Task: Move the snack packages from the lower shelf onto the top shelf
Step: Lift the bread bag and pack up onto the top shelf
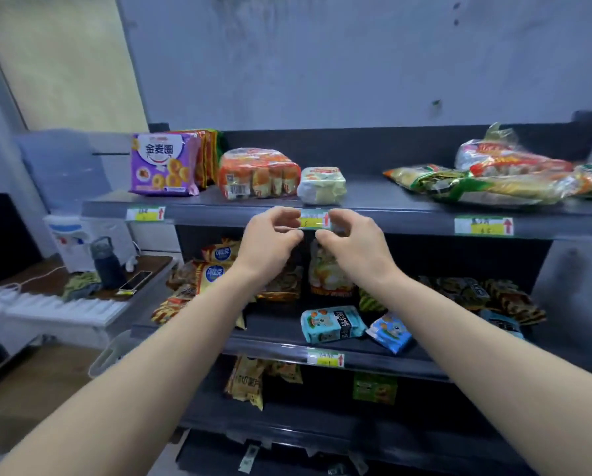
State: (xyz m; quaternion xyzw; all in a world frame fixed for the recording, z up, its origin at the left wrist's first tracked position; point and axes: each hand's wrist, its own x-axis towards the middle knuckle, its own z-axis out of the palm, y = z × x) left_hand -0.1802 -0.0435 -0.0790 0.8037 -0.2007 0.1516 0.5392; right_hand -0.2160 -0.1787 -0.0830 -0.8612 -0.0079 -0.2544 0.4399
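Observation:
My left hand (270,238) and my right hand (351,240) hover side by side in front of the top shelf (391,214) edge, by a price label. Their fingers are loosely curled and hold nothing. On the top shelf stand a purple snack pack (162,164), an orange bread pack (257,173), a pale yellow pack (322,185) and a pile of green-and-red bags (494,180). The lower shelf (277,338) holds yellow chip bags (215,273), a white-orange bag (327,273), two light blue packs (332,324) and dark striped packs (476,293).
A third shelf below carries a yellow bag (246,379) and a green pack (373,388). To the left a side table bears a water dispenser (69,242), a dark bottle (105,262) and a phone (136,280). A grey wall rises behind the rack.

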